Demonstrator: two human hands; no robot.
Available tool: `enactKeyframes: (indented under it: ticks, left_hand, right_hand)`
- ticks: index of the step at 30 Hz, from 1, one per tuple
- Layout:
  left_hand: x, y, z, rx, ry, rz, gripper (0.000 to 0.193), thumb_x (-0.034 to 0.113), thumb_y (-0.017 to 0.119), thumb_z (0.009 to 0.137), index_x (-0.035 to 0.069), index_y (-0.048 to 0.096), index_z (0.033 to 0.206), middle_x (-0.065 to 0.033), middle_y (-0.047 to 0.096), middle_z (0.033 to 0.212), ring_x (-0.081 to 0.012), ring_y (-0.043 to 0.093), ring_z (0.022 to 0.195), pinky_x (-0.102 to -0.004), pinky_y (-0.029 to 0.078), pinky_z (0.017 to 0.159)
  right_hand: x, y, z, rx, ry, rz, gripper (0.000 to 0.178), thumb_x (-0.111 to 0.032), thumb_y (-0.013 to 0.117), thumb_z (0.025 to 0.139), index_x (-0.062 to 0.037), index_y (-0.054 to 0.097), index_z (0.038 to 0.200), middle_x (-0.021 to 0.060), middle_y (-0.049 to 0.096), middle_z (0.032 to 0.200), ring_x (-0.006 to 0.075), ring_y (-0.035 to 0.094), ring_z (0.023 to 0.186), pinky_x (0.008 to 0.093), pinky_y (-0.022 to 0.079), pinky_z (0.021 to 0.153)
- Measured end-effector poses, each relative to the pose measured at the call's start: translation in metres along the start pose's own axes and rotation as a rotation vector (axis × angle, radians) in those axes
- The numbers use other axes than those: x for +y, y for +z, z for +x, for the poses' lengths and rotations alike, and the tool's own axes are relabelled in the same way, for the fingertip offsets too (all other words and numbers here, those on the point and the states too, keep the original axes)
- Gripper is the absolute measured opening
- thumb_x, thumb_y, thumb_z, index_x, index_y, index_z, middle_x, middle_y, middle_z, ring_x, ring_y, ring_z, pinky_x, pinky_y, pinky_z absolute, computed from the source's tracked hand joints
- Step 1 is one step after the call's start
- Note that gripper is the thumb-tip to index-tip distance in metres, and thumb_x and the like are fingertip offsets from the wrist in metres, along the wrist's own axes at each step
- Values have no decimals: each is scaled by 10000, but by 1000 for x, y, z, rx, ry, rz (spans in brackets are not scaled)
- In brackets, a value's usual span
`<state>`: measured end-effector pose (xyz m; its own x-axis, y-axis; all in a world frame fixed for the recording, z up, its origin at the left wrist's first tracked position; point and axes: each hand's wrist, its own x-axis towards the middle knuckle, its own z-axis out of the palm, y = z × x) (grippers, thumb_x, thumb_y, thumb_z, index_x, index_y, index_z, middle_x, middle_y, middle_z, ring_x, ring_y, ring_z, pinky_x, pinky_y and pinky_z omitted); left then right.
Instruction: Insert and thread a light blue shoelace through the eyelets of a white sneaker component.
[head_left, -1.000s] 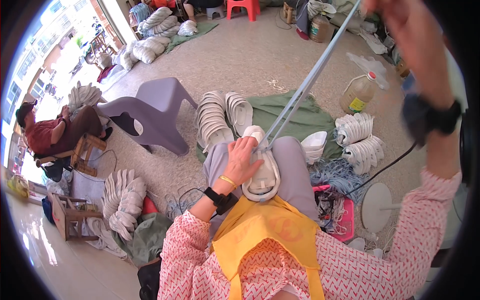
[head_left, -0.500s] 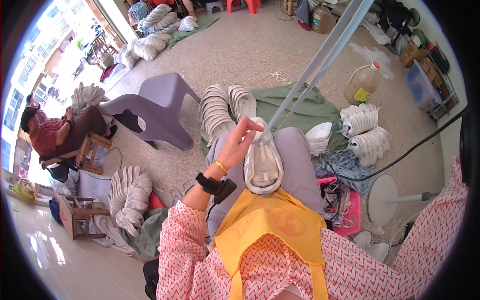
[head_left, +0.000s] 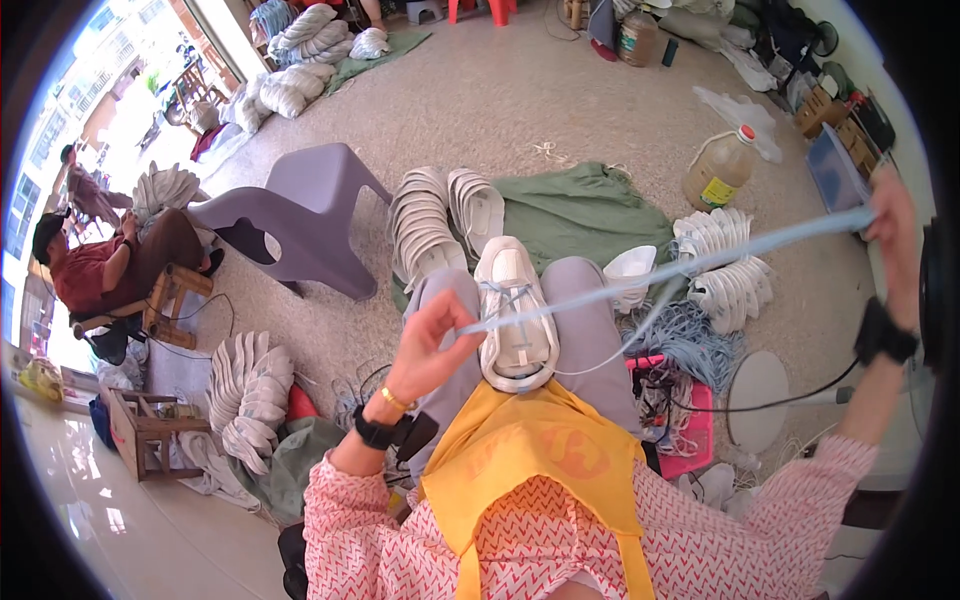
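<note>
A white shoe upper [head_left: 517, 320] rests between my thighs, its toe pointing away from me, with a blue lace threaded through some of its eyelets. My left hand [head_left: 440, 340] is just left of the upper and pinches a pale blue shoelace [head_left: 640, 288] between thumb and fingers. Far out to the right and raised, my right hand [head_left: 893, 230] is closed on the other part of that lace, which stretches slantwise across my lap. A thinner loop of lace sags below it toward the upper. A yellow apron [head_left: 540, 440] covers my waist.
Stacked uppers [head_left: 430, 225] lie on a green cloth [head_left: 585, 215] ahead, with more stacks [head_left: 735, 285] to the right. Blue laces [head_left: 690, 340] are heaped beside a pink basket [head_left: 700, 425]. A grey plastic chair [head_left: 325, 215] stands left; a seated person [head_left: 95, 265] works beyond it.
My right hand has come into view at the right, and the lace has swung from steeply upright to a low slant. My left hand has lowered from the upper's toe to its left side.
</note>
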<state>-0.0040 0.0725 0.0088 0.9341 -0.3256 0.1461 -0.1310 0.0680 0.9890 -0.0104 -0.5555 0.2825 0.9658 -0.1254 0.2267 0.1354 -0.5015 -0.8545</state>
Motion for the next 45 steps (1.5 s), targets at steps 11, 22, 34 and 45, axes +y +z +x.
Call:
enactKeyframes:
  ticks: [11,22,34,45]
  left_hand:
    - [14,-89,-81,174,-399,45,162,59,712,964,72,566,894,76,545,770,-19,556,721,-198,444,636]
    - [-18,-81,-54,457,-186,746,158,110,682,966,8,573,912,-111,629,727,-181,626,643,-363,477,586]
    - [-91,11,59,325,-149,406,240,71,748,914,32,523,988,-64,623,758,-144,598,585,-304,468,539]
    - [-58,-7,54,155,-425,-276,241,-31,688,940,74,507,1060,23,602,911,-38,558,709,-191,424,576]
  right_hand:
    - [77,386,-115,-528,-63,-105,283,-111,773,862,-29,733,1130,110,747,969,195,676,702,350,544,647]
    - [74,405,-65,-608,-81,-74,150,-135,714,899,10,725,935,165,714,779,275,687,628,374,530,615]
    - [100,480,-30,-504,-305,-37,92,-49,658,916,30,631,955,171,662,893,356,661,788,420,512,702]
    - [112,480,-23,-557,-210,79,92,40,565,911,15,536,995,140,613,816,288,622,691,402,465,630]
